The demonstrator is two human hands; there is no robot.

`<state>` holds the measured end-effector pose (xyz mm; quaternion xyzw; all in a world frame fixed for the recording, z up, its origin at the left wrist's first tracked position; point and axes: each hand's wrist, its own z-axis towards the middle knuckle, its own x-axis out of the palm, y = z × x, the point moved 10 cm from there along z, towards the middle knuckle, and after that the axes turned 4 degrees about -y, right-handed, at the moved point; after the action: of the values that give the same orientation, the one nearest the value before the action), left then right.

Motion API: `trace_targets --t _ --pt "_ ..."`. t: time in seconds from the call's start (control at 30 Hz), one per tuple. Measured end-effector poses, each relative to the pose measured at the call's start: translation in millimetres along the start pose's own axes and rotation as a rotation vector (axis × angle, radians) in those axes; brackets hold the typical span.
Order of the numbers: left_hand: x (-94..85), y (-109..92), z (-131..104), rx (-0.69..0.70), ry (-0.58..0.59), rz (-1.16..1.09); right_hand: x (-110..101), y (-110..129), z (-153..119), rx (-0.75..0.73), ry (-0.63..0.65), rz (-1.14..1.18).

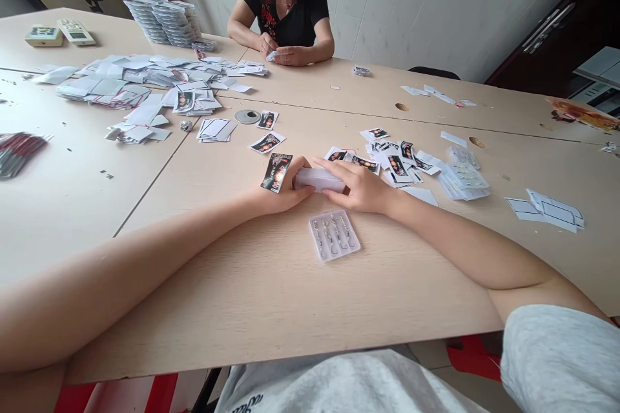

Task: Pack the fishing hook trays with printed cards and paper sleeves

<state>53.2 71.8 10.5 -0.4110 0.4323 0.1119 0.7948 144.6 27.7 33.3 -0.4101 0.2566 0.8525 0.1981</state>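
Observation:
Between my two hands is a whitish, translucent plastic box (320, 179), seen edge-on. My left hand (288, 188) is closed around its left end, with the thumb along the near side. A dark printed label (277, 172) with a fiery picture lies against the back of that hand; how it is held there is hidden. From the right, my right hand (361, 188) grips the other end, fingers over the top and thumb below. Just nearer to me, a clear compartment case (334, 235) lies flat on the table, with several fishing hooks in its slots.
Loose printed labels (397, 161) and stacked clear cases (464, 179) lie to the right. White cards (216, 130) and a large paper pile (130, 77) spread left. Tall stacks of packed cases (165, 20) stand behind. Across the table, a person (285, 19) handles a small item.

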Motion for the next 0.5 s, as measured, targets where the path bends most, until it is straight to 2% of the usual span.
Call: trace_targets --t 0.17,0.33,0.5 --pt "-0.8 -1.0 0.1 0.019 -0.020 -0.035 0.9 -5.2 2.1 0.099 0.000 0.044" --pt "-8.7 -10.1 -2.1 0.081 -0.081 -0.038 -3.1 -7.2 3.1 0.129 -0.064 -0.005" --pt "-9.0 -12.3 -2.8 0.097 -0.083 -0.053 3.1 -11.4 1.6 0.160 -0.014 0.013"
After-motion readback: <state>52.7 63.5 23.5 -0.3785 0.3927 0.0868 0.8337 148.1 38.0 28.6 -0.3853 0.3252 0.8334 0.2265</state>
